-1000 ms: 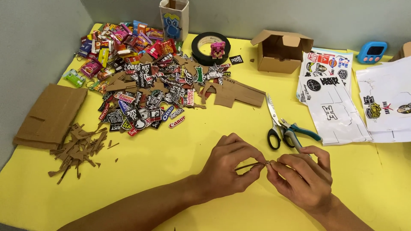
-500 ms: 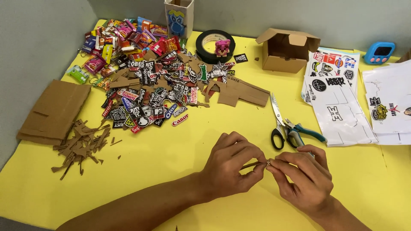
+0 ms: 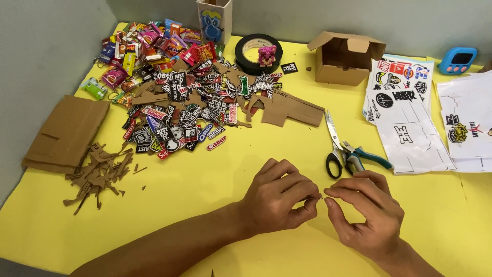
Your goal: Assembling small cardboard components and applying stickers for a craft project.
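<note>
My left hand and my right hand meet low over the yellow table, near its front edge. Between the fingertips of both hands is a tiny thin piece, brownish and too small to identify. My left hand pinches it with thumb and forefinger; my right hand's fingertips touch its other end. Scissors with black and teal handles lie just beyond my hands.
A big pile of stickers and cardboard cutouts covers the left middle. Cardboard sheets and scraps lie at left. A black tape roll, small cardboard box, sticker sheets and a blue timer stand at the back.
My hands stay together on the small piece; the fingers shifted slightly and the view moved a little. Nothing else on the table moved.
</note>
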